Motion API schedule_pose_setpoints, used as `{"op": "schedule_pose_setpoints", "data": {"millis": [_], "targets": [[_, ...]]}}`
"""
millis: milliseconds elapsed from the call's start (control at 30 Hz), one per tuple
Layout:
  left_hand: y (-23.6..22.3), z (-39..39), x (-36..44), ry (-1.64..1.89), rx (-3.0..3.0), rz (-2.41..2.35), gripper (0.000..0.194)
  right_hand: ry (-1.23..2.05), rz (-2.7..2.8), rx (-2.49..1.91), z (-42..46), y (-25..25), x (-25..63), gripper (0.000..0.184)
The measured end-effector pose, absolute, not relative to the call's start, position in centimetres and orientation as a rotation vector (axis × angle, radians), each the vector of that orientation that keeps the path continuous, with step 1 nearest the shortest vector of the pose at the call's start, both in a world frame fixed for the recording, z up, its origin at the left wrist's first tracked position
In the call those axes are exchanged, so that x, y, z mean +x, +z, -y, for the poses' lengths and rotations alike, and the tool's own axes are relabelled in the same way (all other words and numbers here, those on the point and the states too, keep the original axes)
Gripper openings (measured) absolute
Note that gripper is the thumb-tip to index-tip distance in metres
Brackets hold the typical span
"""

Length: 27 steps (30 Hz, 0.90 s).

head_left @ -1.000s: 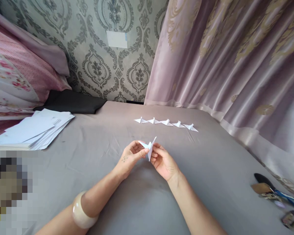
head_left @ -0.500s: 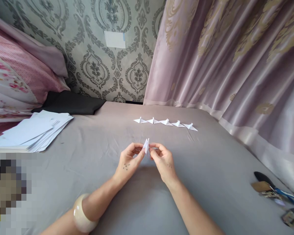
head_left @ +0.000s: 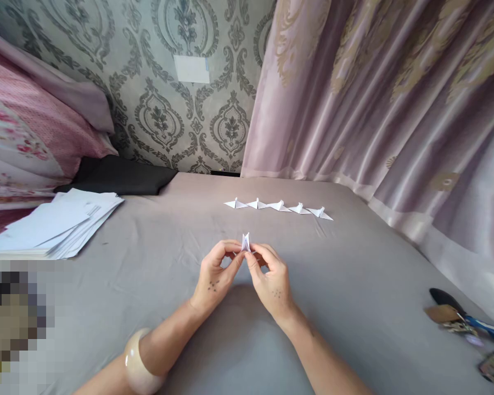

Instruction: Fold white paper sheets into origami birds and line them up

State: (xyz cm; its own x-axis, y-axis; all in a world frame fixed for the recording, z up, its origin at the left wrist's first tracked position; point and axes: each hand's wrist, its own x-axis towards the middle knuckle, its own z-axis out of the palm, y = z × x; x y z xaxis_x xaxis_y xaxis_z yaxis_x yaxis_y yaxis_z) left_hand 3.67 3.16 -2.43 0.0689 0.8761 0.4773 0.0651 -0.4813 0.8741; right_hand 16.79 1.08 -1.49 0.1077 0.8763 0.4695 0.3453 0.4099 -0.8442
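Note:
A small white origami crane [head_left: 246, 242] is pinched between my two hands above the grey cloth. My left hand [head_left: 216, 271] grips its left side between thumb and fingers. From the other side, my right hand [head_left: 271, 277] holds it in the same kind of pinch, the two thumb tips close together at its lower edge. Two points of the folded paper stick up between the fingers; its lower part is hidden. Beyond the hands, several finished paper cranes [head_left: 279, 206] stand in a row with their wings touching or nearly so.
A stack of white paper [head_left: 61, 222] lies at the left, with a black folded item [head_left: 121, 174] behind it. Keys with a brown tag [head_left: 443, 314] lie at the right edge. The grey cloth [head_left: 164, 230] covers the surface up to the curtain [head_left: 313, 120].
My right hand has turned over from palm-up to thumb-on-top. The crane has turned between my fingers, and its spread wings are drawn in to two upright points.

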Motion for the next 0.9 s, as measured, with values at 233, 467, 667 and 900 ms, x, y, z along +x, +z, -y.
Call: {"op": "schedule_pose_setpoints", "data": {"millis": [233,467,667,900], "targets": [[-1.6,-3.7,2.6,1.347,1.791,-0.898,0.002,0.352,1.624,-1.081,-1.2,-1.4,17.4,0.017],[-0.9,-4.2,1.3,1.253,1.950,-0.760,0.008,0.188,1.857,-1.004,-1.1,0.2,18.9,0.019],[-0.5,-4.3,1.2,1.277,2.010,-0.681,0.012,0.161,1.934,-0.903,-1.0,0.7,19.4,0.021],[-0.3,-3.9,1.4,1.275,1.991,-0.690,0.012,0.122,1.943,-0.854,-1.1,0.6,19.3,0.025]]}}
